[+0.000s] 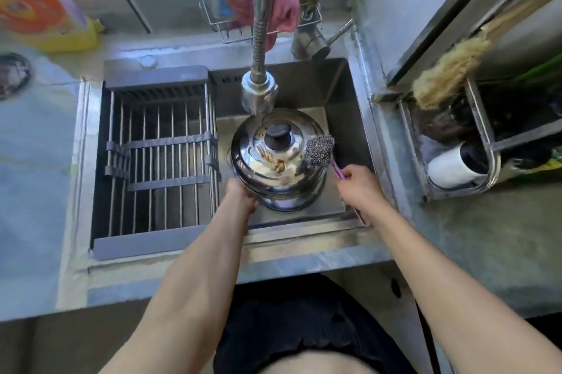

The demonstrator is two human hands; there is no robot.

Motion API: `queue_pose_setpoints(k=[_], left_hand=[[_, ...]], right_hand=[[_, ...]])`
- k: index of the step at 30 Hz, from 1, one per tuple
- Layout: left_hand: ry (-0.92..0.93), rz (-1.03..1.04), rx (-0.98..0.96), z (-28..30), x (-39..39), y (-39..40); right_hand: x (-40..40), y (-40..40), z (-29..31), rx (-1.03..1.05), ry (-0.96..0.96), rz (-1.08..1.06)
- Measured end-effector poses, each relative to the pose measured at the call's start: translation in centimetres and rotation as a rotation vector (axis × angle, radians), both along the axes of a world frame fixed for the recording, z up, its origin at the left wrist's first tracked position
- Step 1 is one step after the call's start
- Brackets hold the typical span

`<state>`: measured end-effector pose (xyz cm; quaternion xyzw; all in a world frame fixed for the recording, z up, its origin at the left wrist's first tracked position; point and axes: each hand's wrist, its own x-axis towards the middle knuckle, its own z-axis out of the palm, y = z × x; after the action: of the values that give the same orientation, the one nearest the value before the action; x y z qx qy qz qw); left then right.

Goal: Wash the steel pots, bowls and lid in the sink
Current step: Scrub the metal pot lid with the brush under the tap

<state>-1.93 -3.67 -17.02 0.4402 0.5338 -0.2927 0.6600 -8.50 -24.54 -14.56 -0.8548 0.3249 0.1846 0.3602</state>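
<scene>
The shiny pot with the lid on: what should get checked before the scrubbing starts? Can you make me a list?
1. Pot steadied: ok, the left hand grips its near side.
2. Scrubber in hand: ok, the right hand holds its purple handle.
3. Scrubber touching the lid: ok, the steel wool rests at its right edge.
4. Dirt found: ok, brown bits sit on the lid's front.
5. Water running from the faucet: cannot tell.
6. Soap on the scrubber: cannot tell.

Glossy steel lid (275,147); rough wire scrubber (319,150); brushed-metal sink (340,90).
</scene>
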Motion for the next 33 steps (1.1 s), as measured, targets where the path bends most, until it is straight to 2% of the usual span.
queue_pose_setpoints(k=[5,9,12,14,17,21,28,30,33], left_hand=[[-0.082,0.149,0.027,-1.7,1.1,0.2],[-0.079,0.131,0.040,-2.2,2.0,0.1],[-0.057,0.067,0.052,-5.6,3.0,-0.2],[-0.075,0.100,0.075,-7.7,3.4,-0.6],[-0.147,0.165,0.060,-3.5,2.6,-2.5],[-0.240,0.132,0.134,0.4,2.6,-3.5],[-0.489,0.085,0.177,6.8,1.3,-0.1],[-0.528,0.099,0.172,7.7,1.2,1.6],[-0.522,0.116,0.190,9.0,1.5,3.3]], right_hand=[[-0.7,0.4,-0.4,0.060,0.009,-0.061],[-1.0,0.4,0.1,0.094,-0.024,-0.118],[-1.6,-0.3,1.1,0.123,-0.032,-0.166],[-2.0,-0.8,1.9,0.148,-0.034,-0.209],[-2.4,-1.7,3.6,0.156,-0.078,-0.255],[-2.6,-2.6,4.9,0.134,-0.196,-0.315],[-0.9,-2.4,5.7,0.169,-0.326,-0.312],[0.2,-2.0,5.7,0.120,-0.338,-0.285],[2.2,-1.0,6.4,-0.089,-0.277,-0.200]])
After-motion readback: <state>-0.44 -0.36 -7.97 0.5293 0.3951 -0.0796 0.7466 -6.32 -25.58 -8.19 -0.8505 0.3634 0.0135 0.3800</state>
